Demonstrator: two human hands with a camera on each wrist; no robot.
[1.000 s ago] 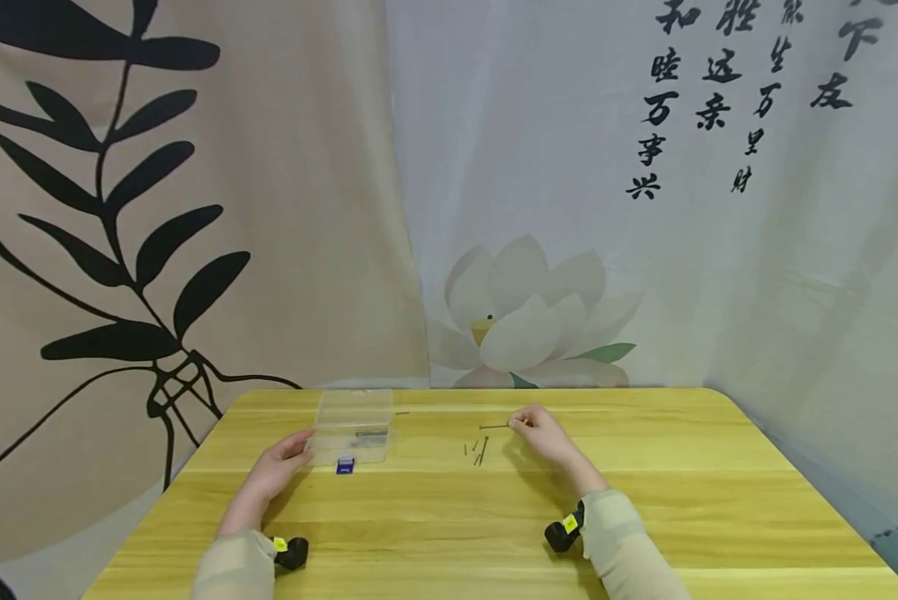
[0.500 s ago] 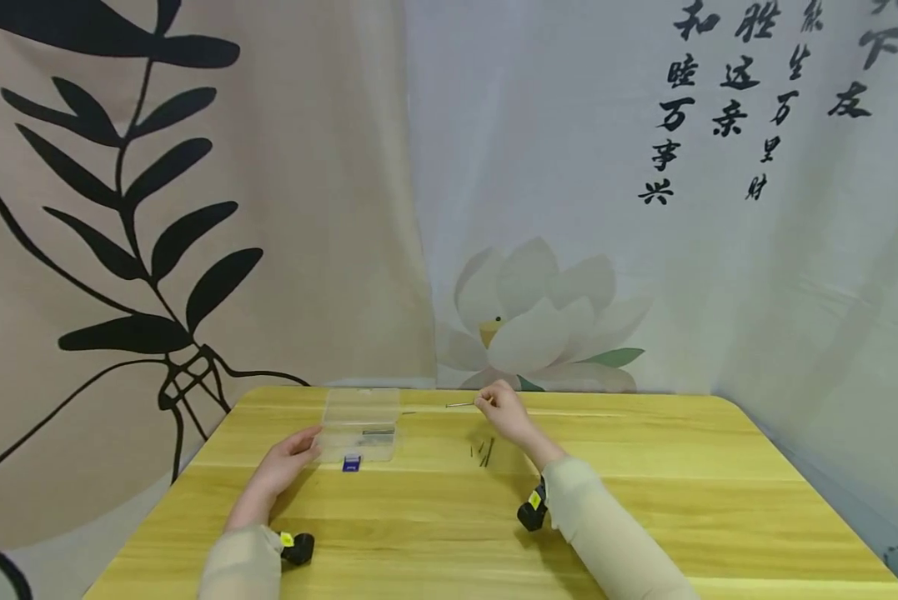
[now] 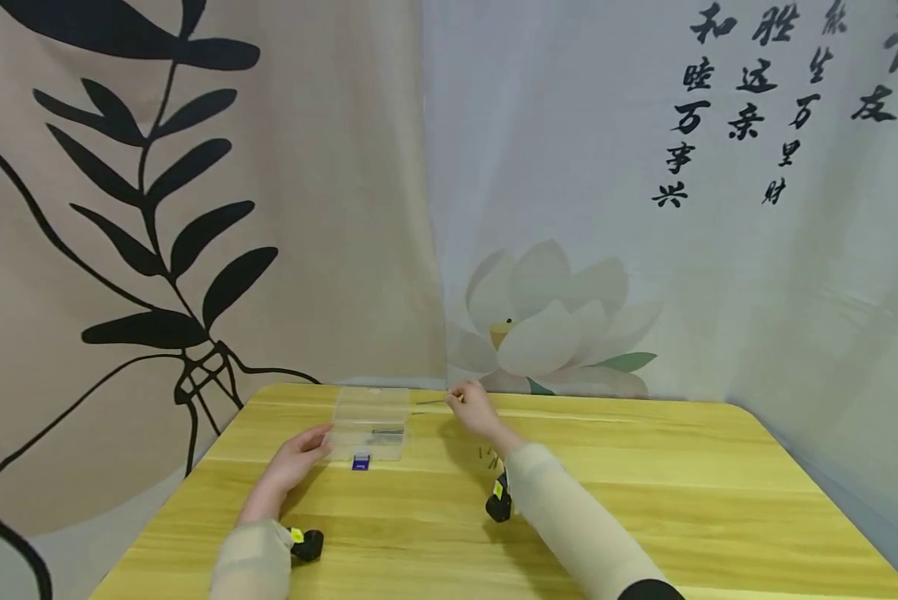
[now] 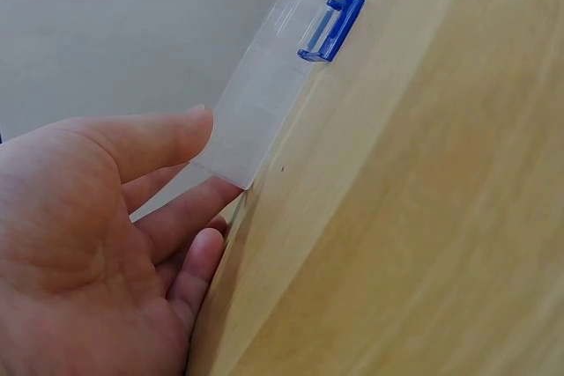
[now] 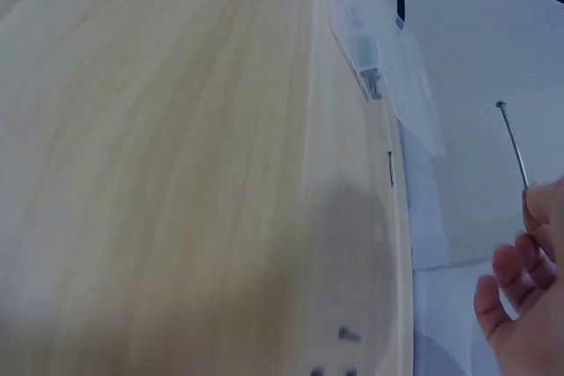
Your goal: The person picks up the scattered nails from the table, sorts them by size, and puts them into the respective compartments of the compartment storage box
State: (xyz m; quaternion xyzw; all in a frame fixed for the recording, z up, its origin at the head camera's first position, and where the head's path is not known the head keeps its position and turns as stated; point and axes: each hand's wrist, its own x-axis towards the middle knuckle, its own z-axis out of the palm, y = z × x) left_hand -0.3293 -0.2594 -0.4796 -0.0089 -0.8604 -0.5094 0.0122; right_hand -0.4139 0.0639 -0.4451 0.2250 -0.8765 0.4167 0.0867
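Note:
A clear plastic box (image 3: pixel 347 451) with a blue latch (image 4: pixel 339 28) lies at the back left of the table, its lid (image 3: pixel 371 406) folded back. My left hand (image 3: pixel 298 458) holds the box's left end, thumb on one side and fingers on the other. Dark nails (image 3: pixel 387 432) lie inside, in a right compartment. Between the fingertips of my right hand (image 3: pixel 475 408) is a long nail (image 5: pixel 514 147), its flat head pointing away from the hand. That hand is raised to the right of the open lid. Below it, a single loose nail (image 5: pixel 390 169) lies on the wood beside the box.
Several small nails (image 3: pixel 489 456) lie on the wooden table (image 3: pixel 418 533) by the right wrist, partly behind the black wrist camera (image 3: pixel 499 500). A printed cloth (image 3: pixel 343 208) hangs right behind the table's back edge.
My right hand has carried the nail leftward and up, from beside the small nails to near the box's lid. My left hand stays on the box. The head view has shifted slightly.

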